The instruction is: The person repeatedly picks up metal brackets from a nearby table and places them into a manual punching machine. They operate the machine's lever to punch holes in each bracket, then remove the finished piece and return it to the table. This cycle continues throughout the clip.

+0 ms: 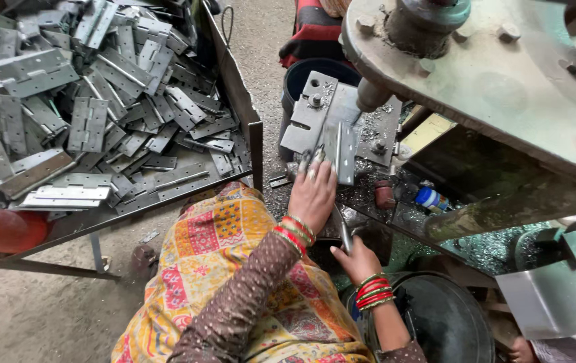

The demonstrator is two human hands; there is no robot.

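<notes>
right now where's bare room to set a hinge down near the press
Bare metal on the tray's front edge, below the hinge pile. The press bed is crowded: the left hand on a hinge, shavings around. The right hand grips a rod.

The grey steel hinge leaf (346,153) I'm working stands on edge on the press plate, long and narrow, its length running away from me, just under the machine's round ram. The fingertips of my left hand (313,193) touch its near end. My right hand (357,261) grips a thin grey metal rod (343,232), held nearly upright
</notes>
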